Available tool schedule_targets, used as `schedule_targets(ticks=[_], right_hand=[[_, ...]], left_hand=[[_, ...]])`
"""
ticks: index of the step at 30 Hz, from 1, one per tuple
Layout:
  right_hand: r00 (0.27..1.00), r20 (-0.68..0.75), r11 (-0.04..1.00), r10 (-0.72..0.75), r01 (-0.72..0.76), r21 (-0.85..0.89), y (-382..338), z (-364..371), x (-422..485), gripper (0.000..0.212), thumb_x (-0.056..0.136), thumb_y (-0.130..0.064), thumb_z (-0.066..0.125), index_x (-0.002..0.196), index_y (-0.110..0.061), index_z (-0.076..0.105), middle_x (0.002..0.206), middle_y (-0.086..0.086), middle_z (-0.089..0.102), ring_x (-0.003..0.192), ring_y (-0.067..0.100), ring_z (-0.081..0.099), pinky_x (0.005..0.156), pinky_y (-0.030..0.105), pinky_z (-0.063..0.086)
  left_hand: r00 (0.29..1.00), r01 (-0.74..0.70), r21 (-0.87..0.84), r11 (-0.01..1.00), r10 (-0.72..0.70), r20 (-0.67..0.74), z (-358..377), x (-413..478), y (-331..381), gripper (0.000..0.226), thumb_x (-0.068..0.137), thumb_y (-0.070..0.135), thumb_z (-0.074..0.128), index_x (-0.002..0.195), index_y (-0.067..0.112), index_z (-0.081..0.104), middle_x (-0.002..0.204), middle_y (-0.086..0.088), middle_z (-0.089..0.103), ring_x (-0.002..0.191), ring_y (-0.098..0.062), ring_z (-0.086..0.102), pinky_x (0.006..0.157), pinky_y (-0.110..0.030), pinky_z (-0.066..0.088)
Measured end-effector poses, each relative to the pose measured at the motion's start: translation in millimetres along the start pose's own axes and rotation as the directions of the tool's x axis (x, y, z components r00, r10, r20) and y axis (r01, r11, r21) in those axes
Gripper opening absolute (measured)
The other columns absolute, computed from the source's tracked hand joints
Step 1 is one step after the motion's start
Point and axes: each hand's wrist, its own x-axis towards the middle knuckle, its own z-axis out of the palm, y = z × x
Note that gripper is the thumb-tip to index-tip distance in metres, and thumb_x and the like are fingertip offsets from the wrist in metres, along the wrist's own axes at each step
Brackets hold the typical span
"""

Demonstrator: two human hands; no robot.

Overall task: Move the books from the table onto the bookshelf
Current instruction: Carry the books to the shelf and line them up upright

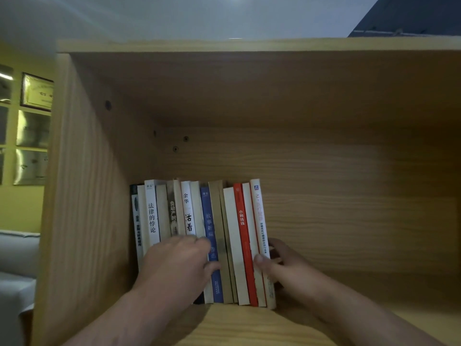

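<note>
Several books stand upright in a row inside a wooden bookshelf compartment, spines toward me, pressed against its left wall. My left hand lies flat on the spines of the left and middle books, fingers reaching a blue book. My right hand grips the rightmost white book, thumb on its spine and fingers on its right cover. A red book stands just left of it.
The compartment's right half is bare shelf board. Its left side panel rises close by. Beyond it hang framed plaques on a yellow wall, with a grey sofa below.
</note>
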Motion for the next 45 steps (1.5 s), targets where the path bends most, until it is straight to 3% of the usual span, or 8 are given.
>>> schedule_targets(ticks=[6,10,13,20,28,33,40,45], right_hand=[[1.000,-0.020,1.000,-0.013,0.013,0.028,4.4,-1.9,5.4,0.064,0.092,-0.052,0.066,0.150,-0.040,0.041,0.129,-0.010,0.060,0.109,0.009,0.065,0.081,0.024,0.055],[1.000,-0.003,0.998,-0.009,0.009,0.058,5.3,-6.6,6.8,0.066,0.087,-0.048,0.075,0.146,-0.039,0.047,0.125,-0.012,0.061,0.106,0.010,0.067,0.083,0.027,0.059],[1.000,0.005,0.995,0.006,-0.007,0.098,7.9,-9.3,6.2,0.077,0.076,-0.042,0.087,0.144,-0.039,0.050,0.127,-0.008,0.063,0.110,0.016,0.069,0.092,0.040,0.062],[0.999,-0.044,0.976,0.029,-0.019,0.215,11.7,-8.8,4.7,0.071,0.072,-0.027,0.090,0.135,-0.039,0.059,0.121,-0.001,0.067,0.106,0.024,0.074,0.089,0.049,0.063],[0.999,-0.048,0.986,-0.018,0.025,0.163,5.8,-23.1,-13.4,0.046,0.095,-0.016,0.070,0.139,-0.026,0.060,0.119,0.002,0.069,0.098,0.013,0.071,0.058,0.014,0.057],[0.987,-0.158,0.996,-0.022,0.035,0.079,11.9,-20.5,-12.7,0.040,0.083,-0.021,0.068,0.121,-0.034,0.068,0.102,-0.004,0.078,0.096,0.013,0.075,0.093,0.042,0.061],[0.976,-0.201,0.995,-0.086,0.095,0.040,14.1,-19.7,-11.2,0.033,0.083,-0.025,0.067,0.113,-0.037,0.070,0.101,-0.006,0.077,0.092,0.010,0.075,0.089,0.039,0.062],[0.986,-0.146,0.993,-0.084,0.094,0.068,11.7,-18.4,-10.6,0.042,0.092,-0.030,0.069,0.132,-0.039,0.062,0.114,-0.007,0.071,0.102,0.013,0.072,0.091,0.037,0.060]], left_hand=[[0.983,-0.175,0.128,0.976,0.166,0.077,-6.1,18.2,3.7,0.050,0.093,0.058,0.054,0.134,0.030,0.050,0.128,0.004,0.052,0.117,-0.016,0.050,0.103,-0.035,0.044],[0.986,-0.135,-0.119,0.984,0.121,-0.116,-19.1,29.2,13.9,0.023,0.095,0.053,0.051,0.101,0.034,0.061,0.093,0.013,0.061,0.085,-0.004,0.059,0.078,-0.023,0.054],[0.937,-0.158,-0.197,0.968,0.084,-0.340,-27.6,48.8,17.1,0.048,0.088,0.047,0.064,0.130,0.025,0.058,0.120,0.005,0.058,0.112,-0.015,0.056,0.094,-0.031,0.047],[0.997,-0.044,-0.171,0.984,0.032,-0.070,-48.3,81.3,28.0,0.065,0.093,0.060,0.053,0.150,0.035,0.037,0.153,0.010,0.041,0.144,-0.019,0.029,0.118,-0.040,0.018],[0.981,0.034,-0.309,0.951,-0.091,-0.173,-45.8,81.6,41.0,0.044,0.088,0.046,0.065,0.128,0.029,0.060,0.126,0.003,0.052,0.126,-0.021,0.039,0.105,-0.037,0.030],[0.965,0.035,-0.432,0.901,-0.143,-0.221,-41.9,79.7,47.6,0.039,0.087,0.033,0.066,0.122,0.019,0.065,0.115,0.003,0.052,0.119,-0.019,0.040,0.090,-0.026,0.030],[0.950,0.065,-0.513,0.856,-0.211,-0.231,-43.6,68.1,55.1,0.044,0.088,0.028,0.066,0.131,0.021,0.058,0.124,0.001,0.048,0.121,-0.020,0.047,0.099,-0.033,0.046],[0.922,0.221,-0.768,0.601,-0.385,-0.036,-21.5,42.0,73.2,0.043,0.090,0.028,0.072,0.126,0.027,0.048,0.102,0.010,0.065,0.085,-0.006,0.067,0.069,-0.020,0.057]])
